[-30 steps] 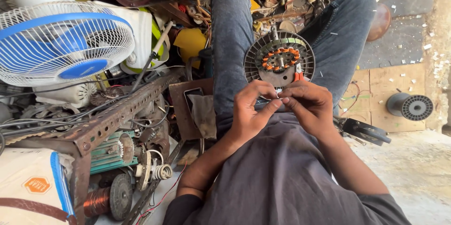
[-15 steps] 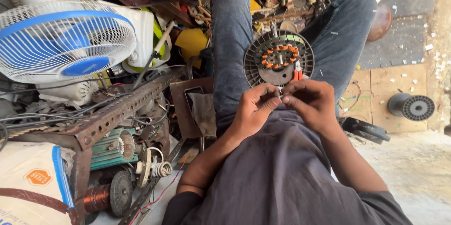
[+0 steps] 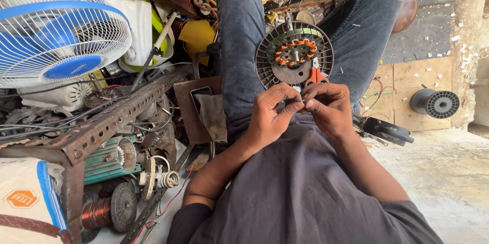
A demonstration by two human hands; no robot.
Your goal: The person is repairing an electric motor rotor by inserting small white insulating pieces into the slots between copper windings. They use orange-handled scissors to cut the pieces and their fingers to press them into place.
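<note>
The left hand (image 3: 269, 116) and the right hand (image 3: 328, 107) met just above the person's lap, fingertips facing one another. The fingers (image 3: 286, 107) of both hands were pressed together around something very small between them; it was too small and too covered to identify, possibly a thin wire end. The fan motor (image 3: 294, 56), a round grey ribbed housing with copper windings in an orange ring at its centre, rested between the knees, just beyond the hands. Its lower edge was hidden behind the knuckles. Orange-handled scissors (image 3: 317, 75) lay against the motor's lower right side, blades concealed by the right hand.

To the left, a blue and white table fan (image 3: 58, 40) stood among clutter, its guard cut off by the frame edge. A rusty perforated angle-iron frame (image 3: 109, 122) crossed below it, above a green motor body (image 3: 104, 158) and a copper wire spool (image 3: 98, 212), both partly obscured. A black spool (image 3: 436, 103) lay on the floor at right.
</note>
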